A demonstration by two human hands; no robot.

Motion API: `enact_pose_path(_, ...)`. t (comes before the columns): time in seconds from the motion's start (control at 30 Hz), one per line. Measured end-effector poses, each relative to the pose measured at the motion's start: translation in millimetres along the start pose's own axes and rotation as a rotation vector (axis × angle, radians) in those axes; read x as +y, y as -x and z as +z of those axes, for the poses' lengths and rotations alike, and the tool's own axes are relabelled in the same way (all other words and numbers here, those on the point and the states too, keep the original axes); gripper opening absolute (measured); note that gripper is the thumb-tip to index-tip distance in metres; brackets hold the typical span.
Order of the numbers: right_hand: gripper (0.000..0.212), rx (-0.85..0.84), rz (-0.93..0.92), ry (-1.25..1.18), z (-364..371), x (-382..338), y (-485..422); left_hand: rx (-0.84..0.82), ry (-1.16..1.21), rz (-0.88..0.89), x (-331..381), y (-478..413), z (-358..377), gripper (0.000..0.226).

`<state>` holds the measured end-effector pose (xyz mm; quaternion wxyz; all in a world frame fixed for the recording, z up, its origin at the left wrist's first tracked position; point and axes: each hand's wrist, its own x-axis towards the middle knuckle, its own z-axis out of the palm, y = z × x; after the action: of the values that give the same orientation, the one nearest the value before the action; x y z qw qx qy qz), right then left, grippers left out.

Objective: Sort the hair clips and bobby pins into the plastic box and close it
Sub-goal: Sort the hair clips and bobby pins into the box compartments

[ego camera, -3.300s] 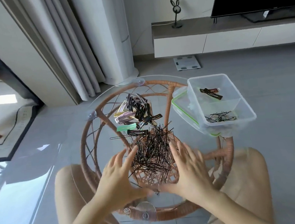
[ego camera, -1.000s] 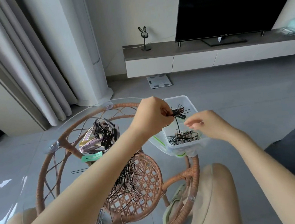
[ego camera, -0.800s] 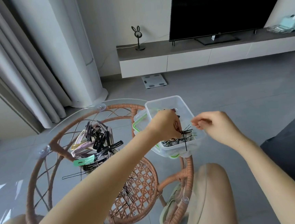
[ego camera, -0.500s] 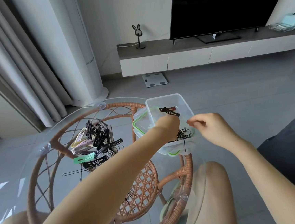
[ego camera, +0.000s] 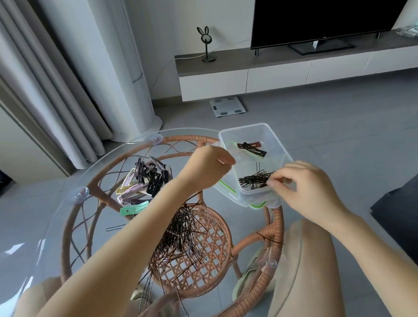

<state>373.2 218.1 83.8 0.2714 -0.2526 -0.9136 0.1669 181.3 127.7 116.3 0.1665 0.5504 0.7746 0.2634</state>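
A clear plastic box (ego camera: 278, 144) stands on its green-sealed lid (ego camera: 257, 206) at the right edge of the round glass table (ego camera: 57, 222). Inside lie black hair clips (ego camera: 251, 148) at the far end and a bunch of bobby pins (ego camera: 253, 181) at the near end. My left hand (ego camera: 207, 169) hovers at the box's left rim with curled fingers, and nothing shows in it. My right hand (ego camera: 306, 190) reaches over the near right corner and pinches at the bobby pins inside. On the table lie a pile of hair clips (ego camera: 144, 183), a green clip (ego camera: 134, 210) and a big heap of bobby pins (ego camera: 182, 236).
The glass top sits on a rattan frame (ego camera: 272, 231) with suction cups at its rim. My knees are under the table's near side. Farther off are a curtain (ego camera: 46, 96), a floor scale (ego camera: 227, 106), and a low TV cabinet (ego camera: 296, 69).
Both hands went from the bobby pin heap to the box. My left hand dropped pins into it and has drawn back to the left rim. My right hand has moved onto the pins inside.
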Motion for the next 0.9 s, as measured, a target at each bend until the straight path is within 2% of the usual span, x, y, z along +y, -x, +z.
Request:
enact_pose_path(0.03,0.014,-0.019,-0.002,0.045,-1,-6,9,0.02,0.005,-0.001,-5,4,-2,0.024)
enact_pose_path(0.13,0.022,-0.423,0.06,0.267,13,-23,36,0.058,-0.007,-0.015,-20,17,-4,0.023)
enact_pose_path(0.17,0.022,-0.509,0.078,0.327,22,-23,43,0.071,-0.003,-0.029,-25,21,-4,0.023)
enact_pose_path(0.23,0.016,-0.566,0.119,0.38,33,-24,53,0.106,0.009,-0.068,-36,29,-3,0.022)
enact_pose_path(0.3,0.005,-0.519,0.061,0.417,46,-22,56,0.151,0.011,-0.108,-47,40,-5,0.022)
enact_pose_path(0.33,0.007,-0.469,0.036,0.429,51,-20,56,0.173,0.012,-0.125,-52,46,-6,0.023)
enact_pose_path(0.47,0.015,-0.08,-0.008,0.306,38,-27,23,0.251,0.009,-0.216,-76,69,-15,0.023)
enact_pose_path(0.53,0.015,0.026,0.018,0.343,25,-24,-7,0.298,0.027,-0.266,-90,83,-19,0.022)
enact_pose_path(0.6,0.014,-0.072,0.049,0.442,21,-15,-27,0.37,0.043,-0.3,-105,98,-21,0.02)
enact_pose_path(0.67,0.015,-0.122,0.056,0.408,28,-12,-35,0.45,0.052,-0.356,-121,112,-23,0.019)
enact_pose_path(0.8,0.021,0.015,-0.013,-0.059,45,-55,-30,0.589,0.057,-0.5,-150,132,-26,0.02)
enact_pose_path(0.9,0.033,-0.176,0.059,-0.333,85,-82,-32,0.651,0.088,-0.573,-160,131,-27,0.032)
